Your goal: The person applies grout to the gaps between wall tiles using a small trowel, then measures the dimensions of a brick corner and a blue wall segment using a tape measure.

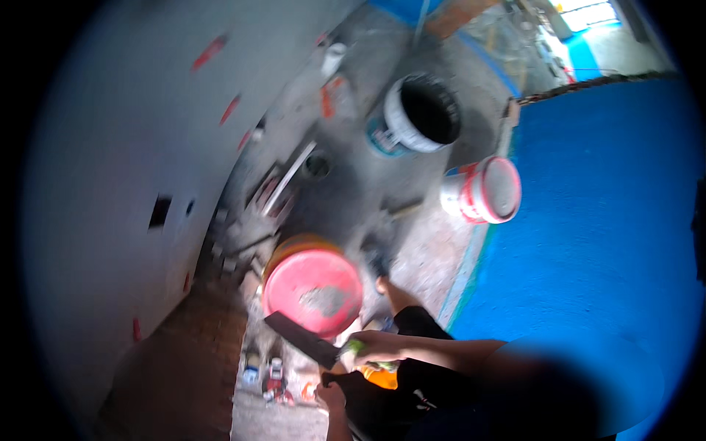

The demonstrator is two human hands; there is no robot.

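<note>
My right hand [375,347] is closed round the green handle of a trowel [303,339]. Its long, flat dark blade points left, over the near rim of a round pink basin [284,298]. Inside the basin lies a patch of grey paste [323,300]. My left hand [331,397] is below the trowel, beside my dark trouser leg, with its fingers curled. Whatever it may grip is blurred and cannot be made out.
A large bucket with a dark inside [393,117] and a white-and-red bucket [460,195] stand farther off. Blue covers a broad surface [603,198] on the right. A pale wall [132,147] rises at left. Small containers [276,375] and rubble lie along its foot.
</note>
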